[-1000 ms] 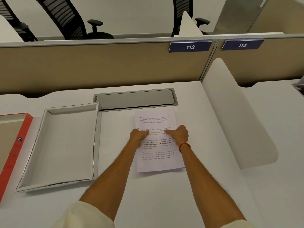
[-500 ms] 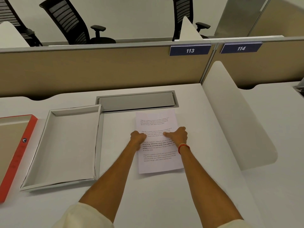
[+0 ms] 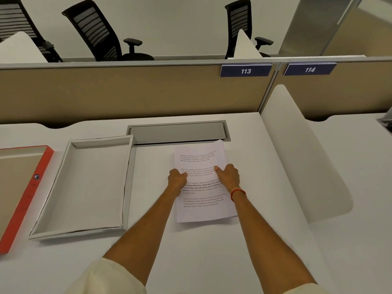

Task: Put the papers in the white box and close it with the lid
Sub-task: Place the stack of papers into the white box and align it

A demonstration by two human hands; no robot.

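1. Progress: nothing is packed yet. The white box (image 3: 80, 187) lies open and bare on the table (image 3: 212, 251), left of the papers (image 3: 203, 183); the red-edged lid (image 3: 25, 196) lies apart at far left. Loading and closing remain.
2. Hands: the left hand (image 3: 177, 179) and right hand (image 3: 228, 175), fingers curled, pinch the papers at the left and right edges.
3. Papers: a thin white stack printed with short text blocks, slightly askew; its far right corner looks lifted, just near a grey cable hatch (image 3: 178, 132).
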